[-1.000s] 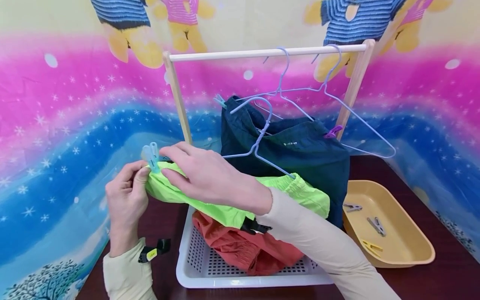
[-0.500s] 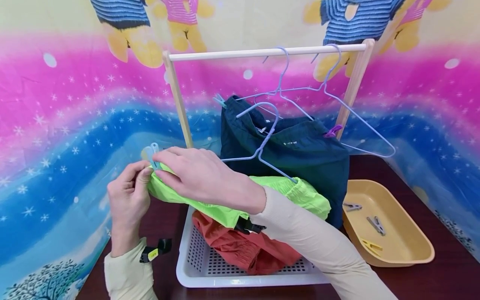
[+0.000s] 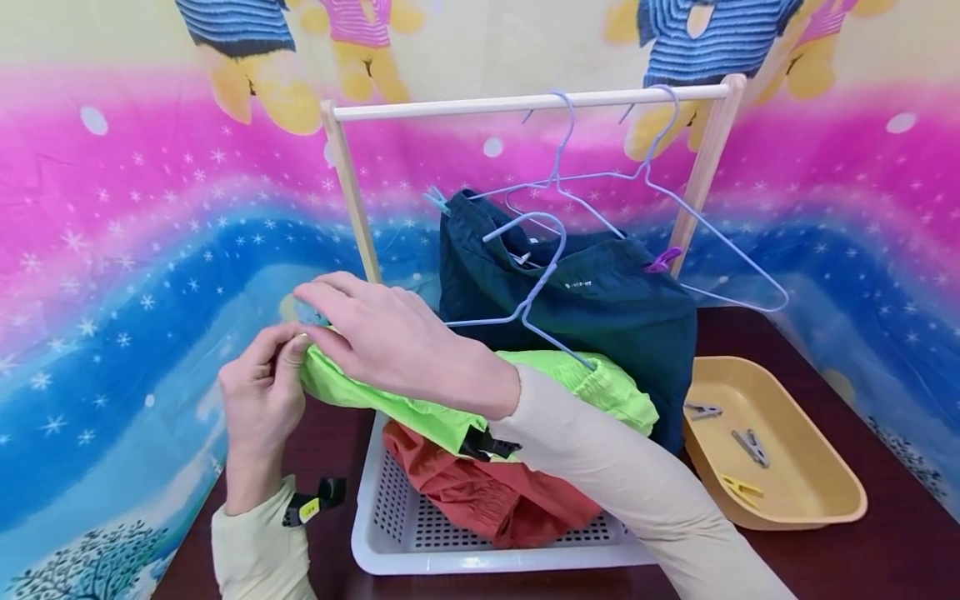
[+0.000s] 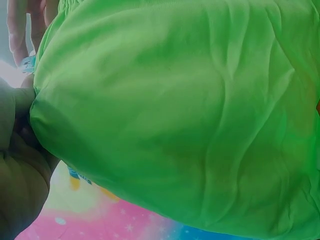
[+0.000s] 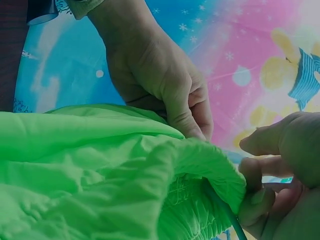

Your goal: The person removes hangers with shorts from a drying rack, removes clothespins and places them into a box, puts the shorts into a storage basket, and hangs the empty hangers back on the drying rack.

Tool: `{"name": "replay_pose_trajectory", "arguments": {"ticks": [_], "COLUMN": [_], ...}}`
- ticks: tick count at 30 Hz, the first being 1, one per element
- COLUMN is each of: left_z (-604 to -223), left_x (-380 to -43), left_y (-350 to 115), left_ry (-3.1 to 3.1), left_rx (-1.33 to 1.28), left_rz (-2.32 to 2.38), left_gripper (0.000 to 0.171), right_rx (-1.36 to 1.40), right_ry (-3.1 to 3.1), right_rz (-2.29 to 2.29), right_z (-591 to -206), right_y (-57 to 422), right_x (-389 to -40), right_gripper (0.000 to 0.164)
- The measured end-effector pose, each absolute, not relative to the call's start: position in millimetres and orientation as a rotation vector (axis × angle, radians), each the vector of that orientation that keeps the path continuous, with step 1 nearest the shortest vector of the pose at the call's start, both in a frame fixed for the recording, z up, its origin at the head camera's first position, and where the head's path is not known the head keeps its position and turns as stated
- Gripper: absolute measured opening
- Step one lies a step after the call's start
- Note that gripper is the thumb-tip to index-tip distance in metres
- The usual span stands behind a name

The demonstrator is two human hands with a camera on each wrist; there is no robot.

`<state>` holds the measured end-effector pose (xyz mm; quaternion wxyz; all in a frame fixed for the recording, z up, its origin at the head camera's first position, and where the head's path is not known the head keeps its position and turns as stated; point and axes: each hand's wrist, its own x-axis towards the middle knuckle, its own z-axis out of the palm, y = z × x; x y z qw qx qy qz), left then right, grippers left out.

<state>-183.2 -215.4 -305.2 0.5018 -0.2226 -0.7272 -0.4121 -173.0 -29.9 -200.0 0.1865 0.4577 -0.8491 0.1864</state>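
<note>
My left hand (image 3: 262, 383) pinches the left corner of lime-green shorts (image 3: 615, 387), thumb against bent fingers. Their gathered elastic waistband (image 5: 165, 185) shows in the right wrist view. A light-blue clothespin (image 3: 309, 314) sits at that corner, mostly covered by my right hand (image 3: 397, 333), whose thumb and fingers pinch it. In the left wrist view, part of the clothespin (image 4: 28, 64) shows beside the right fingers. A lavender wire hanger (image 3: 525, 308) runs inside the waistband, its hook standing up free of the rail. The green cloth (image 4: 150, 110) fills most of the left wrist view.
Behind, a wooden rack (image 3: 487, 106) carries two more hangers, one with dark teal shorts (image 3: 577, 308) clipped by a blue and a purple clothespin (image 3: 663, 260). Red clothing (image 3: 495, 504) lies in a white basket (image 3: 480, 565). A tan tray (image 3: 817, 467) at right holds several clothespins.
My right hand has moved slightly left and closed over the light-blue clothespin, which stood in plain sight earlier. The hanger hook has tilted and shifted a little right. The left hand barely moved.
</note>
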Motion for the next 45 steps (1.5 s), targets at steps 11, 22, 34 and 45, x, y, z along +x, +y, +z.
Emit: {"name": "replay_pose_trajectory", "arguments": {"ticks": [11,22,34,45], "left_z": [-306.4,-304.1,-304.6,-303.6], "left_x": [-184.5,-183.1,-184.3,-182.7], "left_y": [-212.2,-207.9,-211.4,-212.6], "left_ry": [-1.744,-1.764,-1.754,-1.754], "left_rx": [-0.527,-0.550,-0.522,-0.473], "left_rz": [-0.987,-1.006,-0.995,-1.063], "left_gripper": [0.022,0.019,0.022,0.006], "right_rx": [1.368,1.285,1.333,1.351], "right_ry": [-2.310,-2.108,-1.949,-1.896], "right_rz": [0.518,0.336,0.516,0.638], "right_z": [-198.6,-193.4,-186.6,-181.1], "right_y": [-36.1,-33.5,-11.1,23.4], "right_x": [-171.1,-162.2,-148.8,-141.3], "right_gripper": [0.019,0.023,0.019,0.013]}}
